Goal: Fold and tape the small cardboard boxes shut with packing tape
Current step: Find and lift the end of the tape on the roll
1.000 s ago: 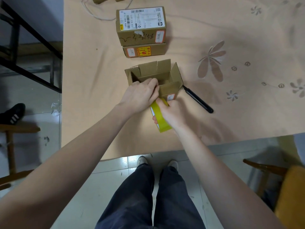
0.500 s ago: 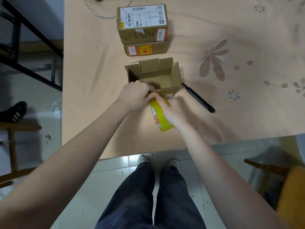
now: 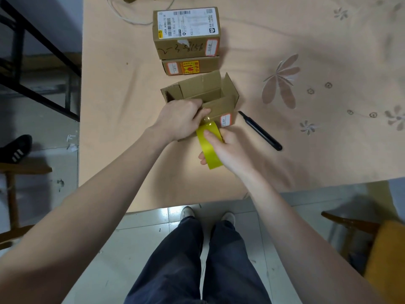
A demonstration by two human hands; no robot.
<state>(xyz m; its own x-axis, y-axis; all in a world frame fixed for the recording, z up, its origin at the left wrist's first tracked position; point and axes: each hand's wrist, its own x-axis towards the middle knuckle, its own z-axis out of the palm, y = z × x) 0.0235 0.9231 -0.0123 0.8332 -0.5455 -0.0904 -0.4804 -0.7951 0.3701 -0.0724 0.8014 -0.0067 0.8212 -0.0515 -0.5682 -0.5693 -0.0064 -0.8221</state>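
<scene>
An open cardboard box (image 3: 203,97) sits mid-bench (image 3: 122,106), its flaps standing up. The left hand (image 3: 178,121) presses on the box's near wall, fingers curled over its edge. At the box's 6 o'clock, the right hand (image 3: 221,150) grips a yellow tape roll (image 3: 208,145), thumb on top. A black pen (image 3: 260,131) lies at 4 o'clock. Two closed, labelled boxes (image 3: 187,40) sit at 12 o'clock.

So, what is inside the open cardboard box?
The open box shows only bare cardboard walls and raised flaps. The left hand covers its near-left corner, so the bottom there stays unseen.
</scene>
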